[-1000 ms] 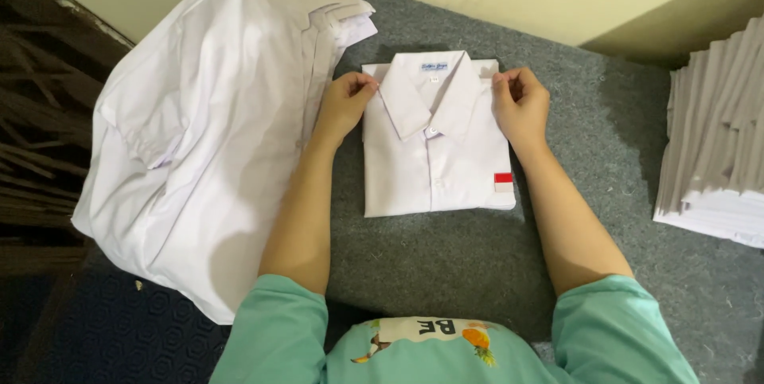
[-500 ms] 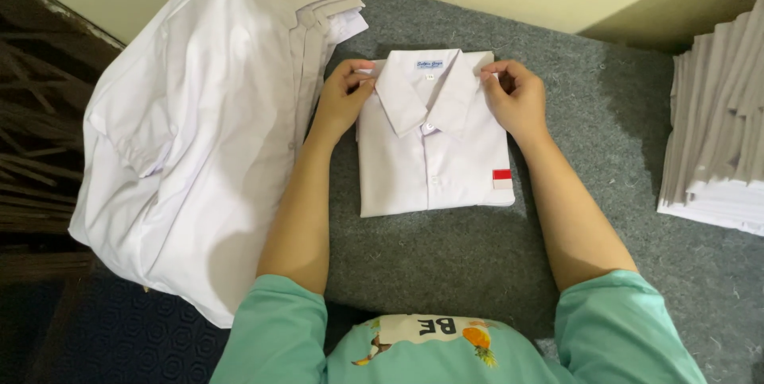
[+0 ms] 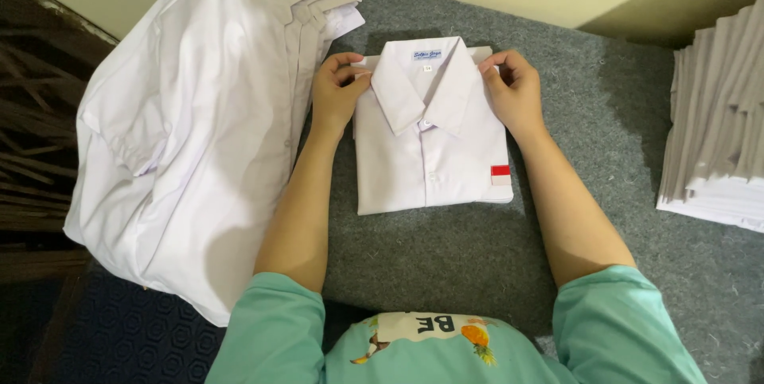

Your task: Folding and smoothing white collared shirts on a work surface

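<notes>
**Both hands at the shirt's shoulders**

Since the earlier frame the shirt sits slightly farther up the mat. Nearest me, my left hand [image 3: 338, 93] and right hand [image 3: 513, 91] pinch the shoulders of the folded white shirt [image 3: 430, 145] on the grey mat [image 3: 446, 265]. Beyond, loose shirts [image 3: 199, 113] lie left; a white stack [image 3: 716, 137], perhaps card, lies right.

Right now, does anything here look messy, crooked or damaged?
Nothing damaged. The folded shirt lies flat and square on the grey mat, left hand and right hand at its shoulders. Only the pile of unfolded shirts looks untidy, drooping over the mat's left edge.
</notes>
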